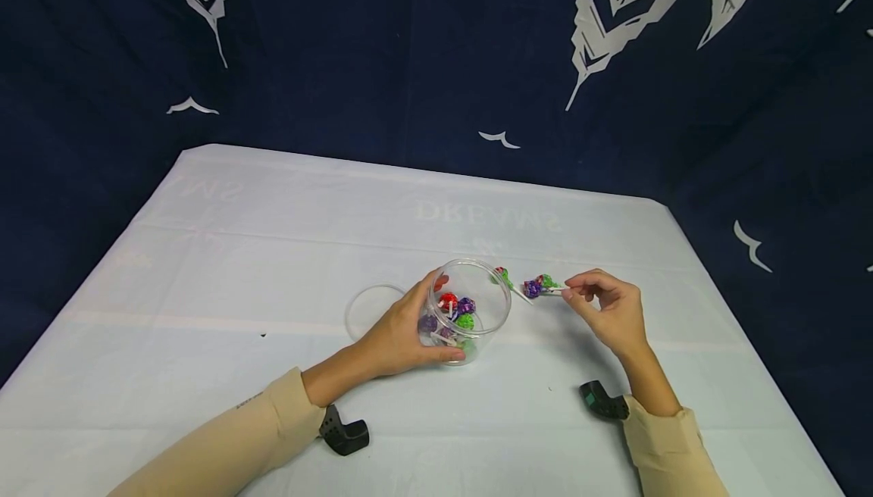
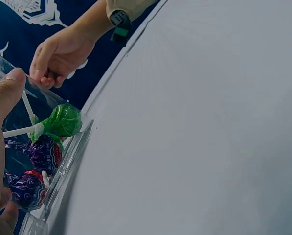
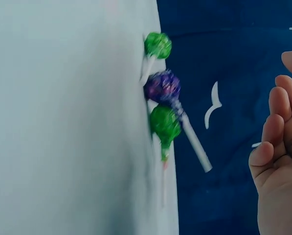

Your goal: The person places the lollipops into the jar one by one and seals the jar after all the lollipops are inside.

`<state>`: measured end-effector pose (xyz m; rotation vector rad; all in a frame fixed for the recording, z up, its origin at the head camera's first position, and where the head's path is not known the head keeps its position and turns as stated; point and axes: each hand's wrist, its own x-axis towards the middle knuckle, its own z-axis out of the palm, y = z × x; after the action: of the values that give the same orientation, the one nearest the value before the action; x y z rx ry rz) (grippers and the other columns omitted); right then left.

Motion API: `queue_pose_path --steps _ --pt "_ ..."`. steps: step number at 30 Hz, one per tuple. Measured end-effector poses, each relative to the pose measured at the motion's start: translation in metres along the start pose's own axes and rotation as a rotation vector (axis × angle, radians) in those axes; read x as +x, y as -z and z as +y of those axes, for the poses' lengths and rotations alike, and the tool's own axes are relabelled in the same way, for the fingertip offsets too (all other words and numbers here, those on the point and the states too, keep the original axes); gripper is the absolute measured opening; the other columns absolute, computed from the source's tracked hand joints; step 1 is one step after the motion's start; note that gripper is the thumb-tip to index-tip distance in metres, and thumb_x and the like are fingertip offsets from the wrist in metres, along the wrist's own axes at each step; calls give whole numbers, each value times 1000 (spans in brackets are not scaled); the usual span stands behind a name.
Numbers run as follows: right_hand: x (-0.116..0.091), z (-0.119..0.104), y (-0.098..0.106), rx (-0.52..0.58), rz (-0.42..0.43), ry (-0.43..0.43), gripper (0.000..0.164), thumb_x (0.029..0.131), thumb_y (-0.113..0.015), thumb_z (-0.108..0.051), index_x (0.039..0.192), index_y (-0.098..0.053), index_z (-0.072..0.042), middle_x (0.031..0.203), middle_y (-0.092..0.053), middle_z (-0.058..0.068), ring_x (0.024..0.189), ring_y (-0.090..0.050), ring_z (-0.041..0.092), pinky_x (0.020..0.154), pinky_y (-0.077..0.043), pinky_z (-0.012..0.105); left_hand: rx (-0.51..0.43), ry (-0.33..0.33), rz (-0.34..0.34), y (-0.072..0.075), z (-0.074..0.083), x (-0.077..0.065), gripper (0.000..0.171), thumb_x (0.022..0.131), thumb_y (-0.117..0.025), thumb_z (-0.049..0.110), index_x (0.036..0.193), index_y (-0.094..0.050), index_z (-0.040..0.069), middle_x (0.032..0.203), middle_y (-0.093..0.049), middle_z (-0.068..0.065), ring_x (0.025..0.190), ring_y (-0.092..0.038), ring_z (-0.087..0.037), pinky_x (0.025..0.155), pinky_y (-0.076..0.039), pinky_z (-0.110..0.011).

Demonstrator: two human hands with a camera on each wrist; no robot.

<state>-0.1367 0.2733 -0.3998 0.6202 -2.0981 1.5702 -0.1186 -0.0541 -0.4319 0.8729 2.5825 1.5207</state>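
Note:
My left hand (image 1: 395, 334) grips a clear plastic jar (image 1: 501, 323) from its left side. Inside lie several wrapped lollipops; a green lollipop (image 2: 66, 120) and a purple lollipop (image 2: 26, 190) show closely in the left wrist view. Just right of the jar, a green lollipop (image 3: 158, 45), a purple lollipop (image 3: 164, 87) and another green lollipop (image 3: 165, 122) lie on the table. Beside their sticks my right hand (image 1: 610, 311) hovers, fingers loosely bent. The right wrist view shows a gap between these fingers and the lollipops, with nothing visibly held.
A pale round ring, perhaps a lid (image 1: 349, 314), lies left of the jar, partly behind my left hand. The white cloth-covered table (image 1: 204, 292) ends at a dark blue curtain (image 1: 382, 65) with white prints. Each wrist carries a black device (image 1: 344, 432).

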Motion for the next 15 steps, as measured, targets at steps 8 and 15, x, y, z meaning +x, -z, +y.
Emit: queue_pose_path --steps 8,15 --pt "2 -10 -2 -237 -11 18 22 64 -71 30 82 -65 18 74 -59 27 70 -53 14 62 -40 21 -2 1 -1 0 0 0 119 70 -89 46 159 -13 18 153 -39 -6 139 -38 -21 113 -32 -45" --pt "0 7 4 -412 -4 28 26 63 -79 23 84 -71 10 79 -65 23 74 -50 12 63 -37 27 -2 9 -7 0 1 0 119 71 -88 46 159 -13 17 154 -38 -6 139 -38 -22 114 -31 -45"
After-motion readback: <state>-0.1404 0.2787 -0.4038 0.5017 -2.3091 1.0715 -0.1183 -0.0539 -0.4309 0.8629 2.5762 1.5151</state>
